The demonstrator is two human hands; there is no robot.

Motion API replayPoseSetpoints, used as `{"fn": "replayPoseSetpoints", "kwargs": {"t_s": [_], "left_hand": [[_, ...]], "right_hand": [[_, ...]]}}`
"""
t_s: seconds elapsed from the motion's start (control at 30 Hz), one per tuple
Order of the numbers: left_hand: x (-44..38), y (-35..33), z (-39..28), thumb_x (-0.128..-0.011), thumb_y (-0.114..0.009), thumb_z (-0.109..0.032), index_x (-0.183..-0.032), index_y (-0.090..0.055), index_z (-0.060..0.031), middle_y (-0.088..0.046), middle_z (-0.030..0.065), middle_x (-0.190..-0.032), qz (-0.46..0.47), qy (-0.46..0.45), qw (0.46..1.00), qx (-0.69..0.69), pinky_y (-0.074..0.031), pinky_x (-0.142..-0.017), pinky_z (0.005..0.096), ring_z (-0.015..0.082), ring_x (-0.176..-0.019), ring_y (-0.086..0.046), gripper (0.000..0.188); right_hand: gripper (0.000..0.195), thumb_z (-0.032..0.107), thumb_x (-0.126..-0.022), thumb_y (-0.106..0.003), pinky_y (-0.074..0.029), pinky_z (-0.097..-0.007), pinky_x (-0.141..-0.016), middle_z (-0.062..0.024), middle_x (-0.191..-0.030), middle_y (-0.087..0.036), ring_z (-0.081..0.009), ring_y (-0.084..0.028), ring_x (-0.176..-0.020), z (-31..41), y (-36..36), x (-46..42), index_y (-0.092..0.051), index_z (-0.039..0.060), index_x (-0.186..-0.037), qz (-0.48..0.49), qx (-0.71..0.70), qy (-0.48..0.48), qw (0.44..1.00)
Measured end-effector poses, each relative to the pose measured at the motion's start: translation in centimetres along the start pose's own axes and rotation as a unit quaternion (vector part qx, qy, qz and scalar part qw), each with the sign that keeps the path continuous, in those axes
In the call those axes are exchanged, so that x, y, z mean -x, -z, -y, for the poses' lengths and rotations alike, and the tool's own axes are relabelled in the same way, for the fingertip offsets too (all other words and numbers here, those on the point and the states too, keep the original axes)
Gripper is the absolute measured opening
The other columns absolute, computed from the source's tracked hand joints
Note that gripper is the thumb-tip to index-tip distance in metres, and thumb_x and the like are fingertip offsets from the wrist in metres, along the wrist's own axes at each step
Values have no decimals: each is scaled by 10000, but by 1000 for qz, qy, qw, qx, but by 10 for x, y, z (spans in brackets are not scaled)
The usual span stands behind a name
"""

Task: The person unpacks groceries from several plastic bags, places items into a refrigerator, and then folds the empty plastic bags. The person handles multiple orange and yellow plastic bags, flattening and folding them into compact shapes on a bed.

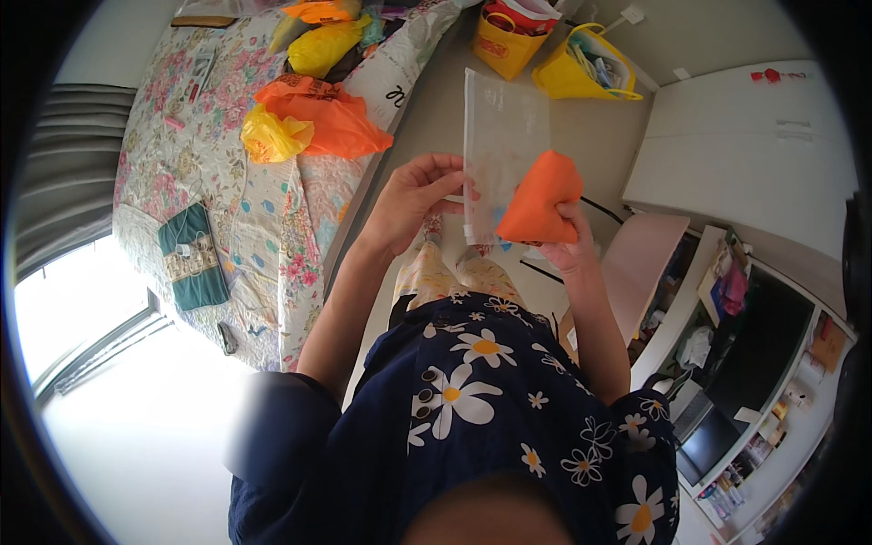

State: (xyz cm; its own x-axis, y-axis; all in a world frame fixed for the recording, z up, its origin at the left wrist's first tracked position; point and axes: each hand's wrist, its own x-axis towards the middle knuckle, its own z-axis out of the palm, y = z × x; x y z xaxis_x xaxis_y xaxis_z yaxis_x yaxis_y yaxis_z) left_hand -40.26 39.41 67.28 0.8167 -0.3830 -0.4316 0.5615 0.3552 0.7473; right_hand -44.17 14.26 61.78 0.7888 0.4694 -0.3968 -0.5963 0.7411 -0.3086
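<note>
My left hand (pixel 424 197) grips the edge of a clear zip bag (pixel 511 112), near the slider at the bag's near end; the fingertips show through the plastic. The bag hangs flat over the floor, with its white zip strip on the left side. In my right hand (pixel 575 235) is a folded orange bundle (pixel 543 197), fabric or plastic, thumb on its face. This bundle overlaps the lower right part of the clear bag. Whether the right fingers also touch the clear bag is hidden.
The bed's floral cover (pixel 231 102) fills the left, bearing an orange plastic bag (pixel 340 119), a yellow plastic bag (pixel 272 136) and a green fabric item (pixel 194 255). Two yellow bags (pixel 507 48) stand beyond on the floor. A pink chair (pixel 640 272) and a desk with a monitor (pixel 763 334) are right.
</note>
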Motion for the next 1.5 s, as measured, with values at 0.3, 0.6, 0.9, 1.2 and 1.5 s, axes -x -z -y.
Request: {"fn": "replayPoseSetpoints", "kwargs": {"t_s": [0.3,0.6,0.9,1.2,1.5], "left_hand": [[-2,-8,16,-871,-510,-56,-1174,-426,-31,-567,66,-989,58,11,998,26,-476,-769,273,150,-894,-579,315],[-15,0,41,-817,-524,-29,-1118,-435,-10,-532,63,-750,-62,-100,933,-339,-446,-610,287,171,-639,-535,314],[-9,-11,34,-740,-517,36,-1041,-437,-10,-506,186,-617,-114,-247,863,-425,-404,-560,408,371,-623,-536,316],[-14,4,43,-687,-433,115,-1038,-448,9,-549,249,-707,-190,-260,821,-472,-417,-626,468,424,-719,-546,367],[-7,9,37,-845,-431,-4,-1039,-456,2,-579,244,-797,-192,-255,804,-502,-445,-631,457,424,-760,-555,196]], "right_hand": [[440,196,-775,-580,-448,-420,-855,-99,-1116,-552,-251,-543,-1030,-12,5,4,-466,54,-1175,-22,5,-9,1000],[422,93,-757,-581,-460,-374,-838,-98,-1105,-541,-226,-551,-995,4,-5,10,-457,13,-1153,-136,208,102,963],[384,142,-858,-508,-394,-349,-945,-88,-1190,-496,-185,-491,-1105,-29,-63,-14,-413,7,-1204,-70,99,71,990],[322,133,-890,-517,-406,-281,-922,-61,-1163,-519,-133,-503,-1076,-39,-68,-31,-446,13,-1181,-102,177,129,970],[342,159,-881,-546,-425,-267,-883,-62,-1143,-534,-122,-522,-1038,-56,-62,-53,-458,5,-1173,-149,159,178,960]]}}
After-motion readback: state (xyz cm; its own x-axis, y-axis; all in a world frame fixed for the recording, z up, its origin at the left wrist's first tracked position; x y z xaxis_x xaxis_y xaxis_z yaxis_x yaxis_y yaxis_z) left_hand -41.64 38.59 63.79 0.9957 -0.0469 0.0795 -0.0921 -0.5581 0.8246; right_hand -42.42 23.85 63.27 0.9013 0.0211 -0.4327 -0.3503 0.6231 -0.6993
